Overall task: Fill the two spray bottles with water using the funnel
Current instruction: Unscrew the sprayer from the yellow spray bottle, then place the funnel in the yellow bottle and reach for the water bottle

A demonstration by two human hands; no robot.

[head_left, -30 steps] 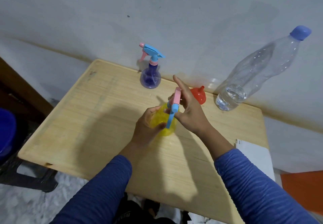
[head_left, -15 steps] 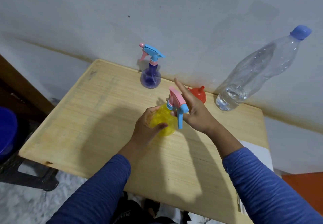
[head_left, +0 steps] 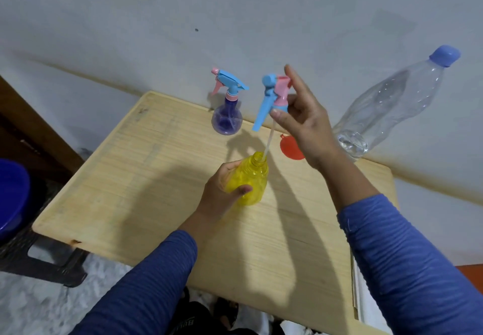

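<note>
The near and left parts of the table (head_left: 109,191) lie open for a reaching hand. Along the far edge stand the purple spray bottle (head_left: 226,118), the red funnel (head_left: 288,148) and the clear water bottle (head_left: 386,105), close to the wall. Between them gaps remain, though the funnel's clearance is probably narrow, half hidden behind the right hand (head_left: 303,120).

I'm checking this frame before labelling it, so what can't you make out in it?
Head view only:
- Red funnel: mostly behind the right hand.
- Yellow bottle: left side covered by the left hand; water level unreadable.
- Dip tube: lower end hidden inside the bottle neck.
- Blue object: cut by the left edge.
</note>
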